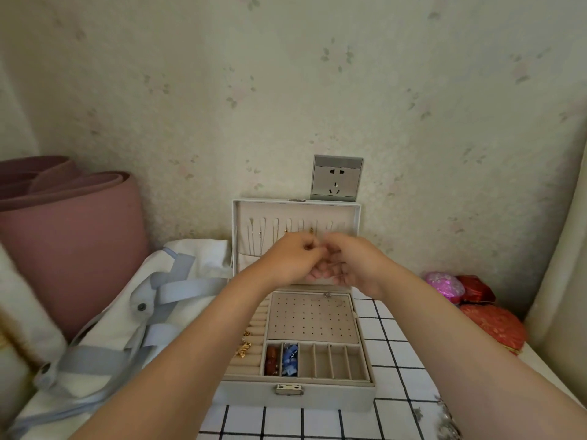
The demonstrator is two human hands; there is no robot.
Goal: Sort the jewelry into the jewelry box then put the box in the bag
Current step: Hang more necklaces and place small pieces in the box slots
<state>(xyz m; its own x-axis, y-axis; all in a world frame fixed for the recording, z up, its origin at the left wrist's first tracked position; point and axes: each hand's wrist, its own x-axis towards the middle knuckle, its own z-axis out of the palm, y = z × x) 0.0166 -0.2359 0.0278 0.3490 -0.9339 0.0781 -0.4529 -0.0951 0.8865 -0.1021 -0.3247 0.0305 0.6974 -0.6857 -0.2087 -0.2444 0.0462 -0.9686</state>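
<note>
Against the wall at twelve o'clock, the jewelry box [333, 398] stands open on the table [390, 328], lid upright. Before the lid's hooks, the left hand [293, 260] and right hand [354, 265] both pinch a fine chain [335, 274], probably to hang it. Red beads [271, 360], a blue piece [290, 360] and a gold piece [244, 347] already lie inside. Silvery jewelry [444, 420] waits at five o'clock. At nine o'clock, the bag [104, 312] does not yet hold the box. Roughly halfway, I judge.

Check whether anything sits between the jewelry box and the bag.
Nothing visible does: the white bag lies left of the jewelry box. Its lid stands open, though, with the left hand and right hand in front of it.
</note>
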